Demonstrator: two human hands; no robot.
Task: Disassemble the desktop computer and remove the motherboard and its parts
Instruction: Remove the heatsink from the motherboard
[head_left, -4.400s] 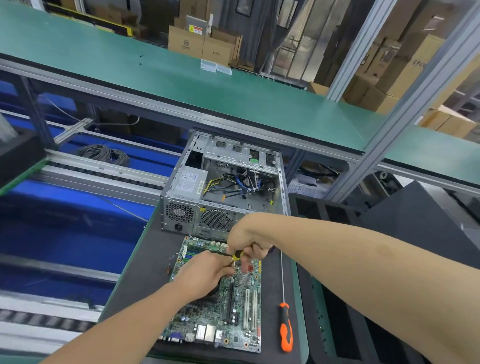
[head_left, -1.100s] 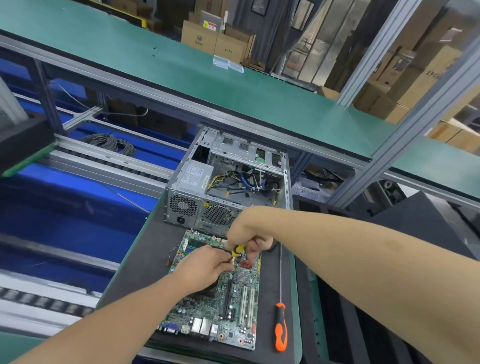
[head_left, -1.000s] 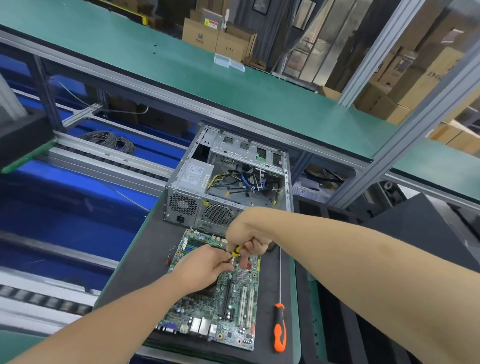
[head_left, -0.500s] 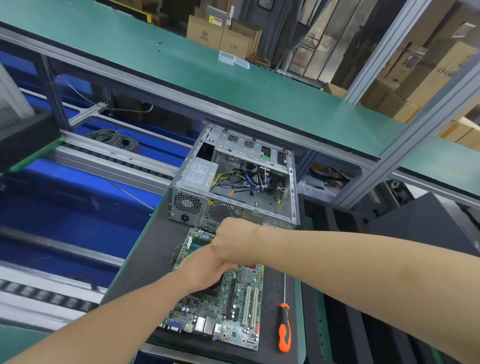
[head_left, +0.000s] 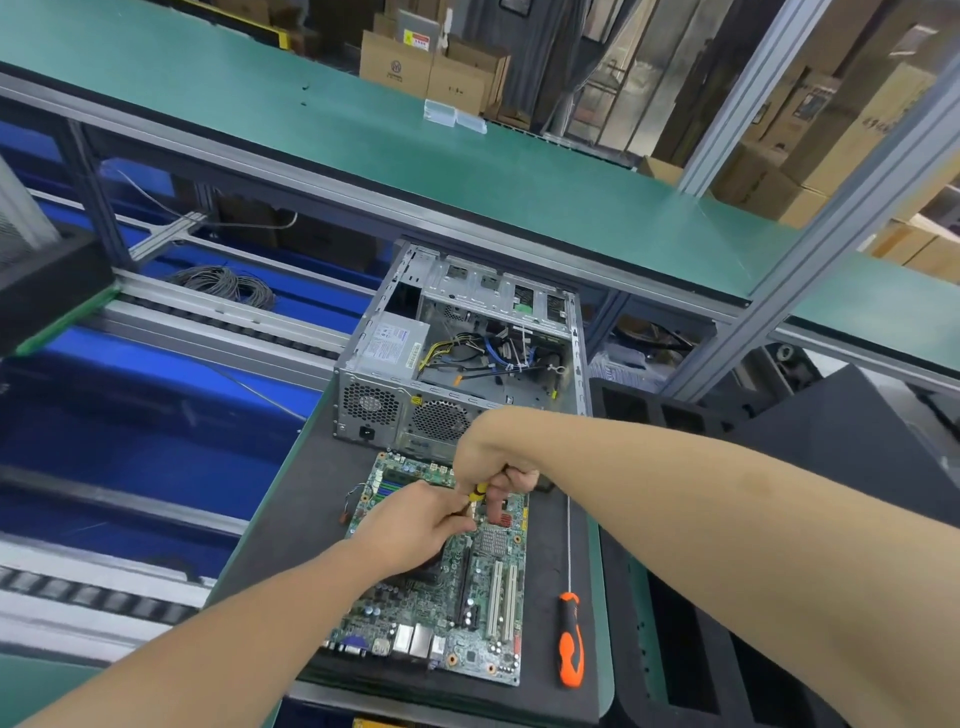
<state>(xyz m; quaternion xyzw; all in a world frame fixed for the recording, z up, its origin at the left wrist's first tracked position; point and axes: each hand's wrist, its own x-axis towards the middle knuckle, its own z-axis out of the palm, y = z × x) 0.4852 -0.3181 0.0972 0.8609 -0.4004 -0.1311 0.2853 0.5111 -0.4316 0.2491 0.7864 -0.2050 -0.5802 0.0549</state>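
A green motherboard (head_left: 483, 597) lies flat on a dark mat (head_left: 306, 519), in front of the open metal computer case (head_left: 467, 358). My right hand (head_left: 485, 460) is shut on a small yellow-and-black screwdriver (head_left: 477, 491), held upright over the board's middle. Just below it, my left hand (head_left: 415, 525) rests on the board with its fingers pinched around the tool's lower end. What lies under the hands is hidden.
A long orange-handled screwdriver (head_left: 570, 634) lies on the mat to the right of the board. Black foam trays (head_left: 675, 649) sit at the right. A blue conveyor (head_left: 130, 431) runs on the left, a green shelf (head_left: 363, 145) overhead.
Half a second ago my right hand had swung left over my left hand, hiding the screwdriver. It is back to the right now and the yellow handle shows again. The board has not moved.
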